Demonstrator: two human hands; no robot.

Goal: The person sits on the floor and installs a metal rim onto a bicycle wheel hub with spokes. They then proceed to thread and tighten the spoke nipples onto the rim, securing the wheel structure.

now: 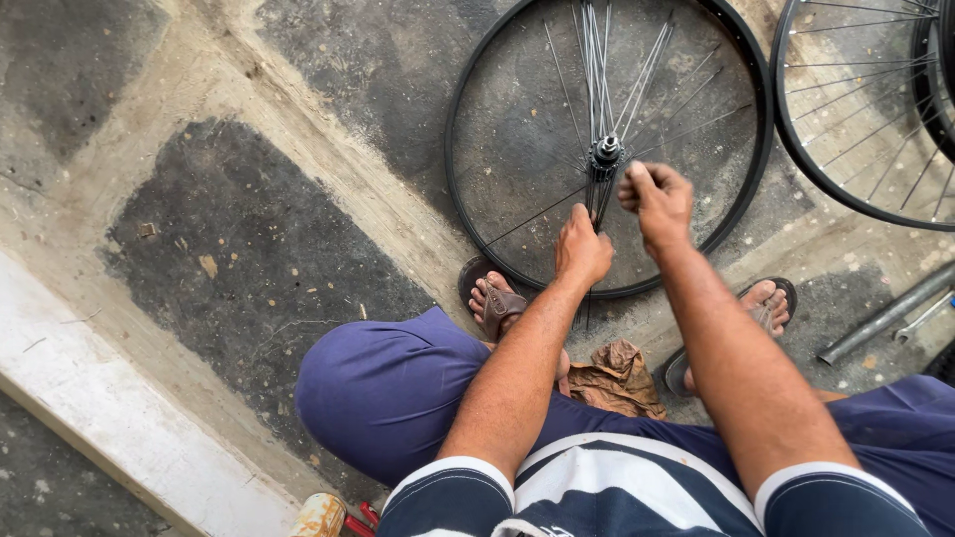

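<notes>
Spokes (595, 204) were pinched in my left hand (582, 249) below the hub (606, 152) of the black wheel rim (468, 214) standing on the concrete between my sandalled feet; my right hand (657, 199) was fisted beside the hub, its hold unclear

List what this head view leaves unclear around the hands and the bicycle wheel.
- Left hand: its fingers curl over the spokes, hiding the grip.
- Right hand: a closed fist; whatever is inside is hidden.
- Hub of the bicycle wheel: too small for detail.
- Second wheel: cut off by the right edge.
- Metal tube: far end cut off at right.
</notes>
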